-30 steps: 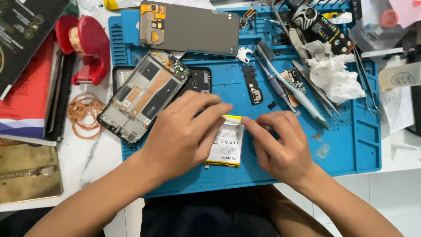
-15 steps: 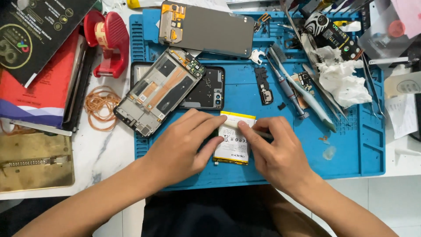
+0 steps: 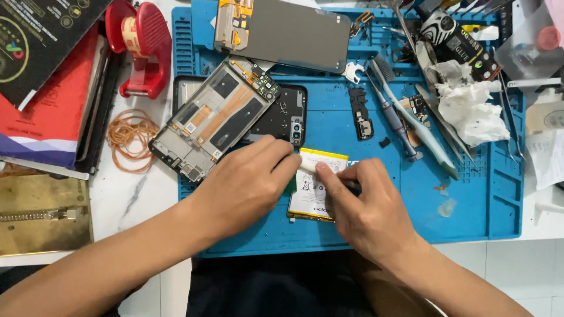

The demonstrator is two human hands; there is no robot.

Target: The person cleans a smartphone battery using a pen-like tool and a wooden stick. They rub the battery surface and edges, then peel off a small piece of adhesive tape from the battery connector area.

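Note:
A flat white and yellow phone battery [image 3: 317,189] lies on the blue work mat [image 3: 376,211] near its front edge. My left hand [image 3: 247,182] rests on the battery's left side, fingertips at its top left corner. My right hand [image 3: 367,208] covers the battery's right side and pinches a thin dark tool against the top of it. An opened phone frame [image 3: 214,117] lies tilted just left of and behind the hands, over a black back cover [image 3: 282,114]. A grey phone screen panel [image 3: 282,26] lies at the mat's far edge.
Screwdrivers and tweezers [image 3: 405,117] and a crumpled white tissue [image 3: 467,105] crowd the mat's right side. A red tape dispenser [image 3: 141,47], rubber bands [image 3: 129,138] and stacked books [image 3: 47,88] sit on the left. A brown pouch [image 3: 41,214] lies at front left.
The view has shifted a little, so the mat sits further right and lower. My hands stay on the battery; the fingertips have come closer together at its top edge.

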